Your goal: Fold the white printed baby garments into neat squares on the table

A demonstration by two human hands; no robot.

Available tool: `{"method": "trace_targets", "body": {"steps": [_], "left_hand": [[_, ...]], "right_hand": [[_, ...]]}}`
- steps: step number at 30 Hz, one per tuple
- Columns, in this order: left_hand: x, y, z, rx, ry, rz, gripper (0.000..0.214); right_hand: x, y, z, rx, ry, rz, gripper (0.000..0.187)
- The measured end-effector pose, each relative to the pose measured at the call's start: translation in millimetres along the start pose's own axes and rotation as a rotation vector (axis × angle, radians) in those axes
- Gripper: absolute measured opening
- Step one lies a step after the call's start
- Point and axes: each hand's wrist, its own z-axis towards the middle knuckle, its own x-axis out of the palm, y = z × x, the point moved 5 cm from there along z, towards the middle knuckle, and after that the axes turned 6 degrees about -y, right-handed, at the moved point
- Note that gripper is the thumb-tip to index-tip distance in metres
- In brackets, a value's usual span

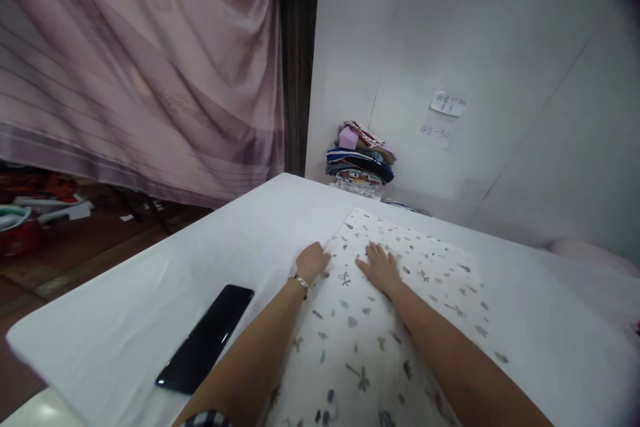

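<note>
The left hand [311,261] curls at the patterned cloth's [353,323] left edge, fingertips hidden — I cannot tell whether it pinches the fabric. The right hand [383,269] lies open and flat on the cloth, which spreads over the white table [255,233], its near end cut off below. Left, a dark phone [210,333] is partly covered by the forearm [255,347]; the wall note's [448,104] writing is blurred.
</note>
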Motion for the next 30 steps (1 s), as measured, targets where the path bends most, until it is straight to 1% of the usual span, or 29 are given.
{"method": "trace_targets", "body": {"steps": [2,3,5,8,11,13,17,19,21,23,25,26,28,30], "left_hand": [[1.3,1,1,0.007,0.006,-0.008,0.020],[1.5,2,2,0.009,0.009,-0.012,0.020],[1.3,4,3,0.014,0.014,-0.022,0.019],[0.7,6,3,0.024,0.022,-0.036,0.018],[1.2,6,3,0.028,0.015,-0.033,0.016],[2.3,5,3,0.026,0.009,-0.024,0.015],[4.4,3,2,0.032,0.007,-0.009,0.015],[4.4,2,2,0.035,0.005,-0.001,0.015],[4.4,2,2,0.035,0.004,0.008,0.016],[5.1,2,2,0.034,0.007,0.014,0.017],[6.4,3,3,0.035,0.007,0.017,0.019],[7.2,3,4,0.037,0.006,0.017,0.020],[8.8,4,6,0.040,0.003,0.019,0.020],[10.3,5,8,0.040,-0.002,0.020,0.020]], "right_hand": [[7,-19,5,0.038,0.009,-0.019,0.070],[9,-25,6,0.040,0.011,-0.022,0.070],[11,-26,6,0.041,0.030,-0.022,0.071],[7,-11,12,0.010,0.038,-0.025,0.074],[-2,7,28,-0.063,-0.034,-0.028,0.075],[-3,10,43,-0.080,-0.049,-0.037,0.074],[4,-6,67,0.032,0.044,-0.055,0.074],[6,-12,74,0.054,0.066,-0.039,0.074],[6,-17,77,0.049,0.057,-0.024,0.074],[4,-24,79,0.055,0.000,-0.034,0.074],[3,-35,81,0.099,-0.050,-0.056,0.076],[3,-41,82,0.127,-0.056,-0.065,0.077],[6,-53,87,0.173,-0.022,-0.071,0.079],[5,-59,93,0.177,0.016,-0.063,0.079]]}}
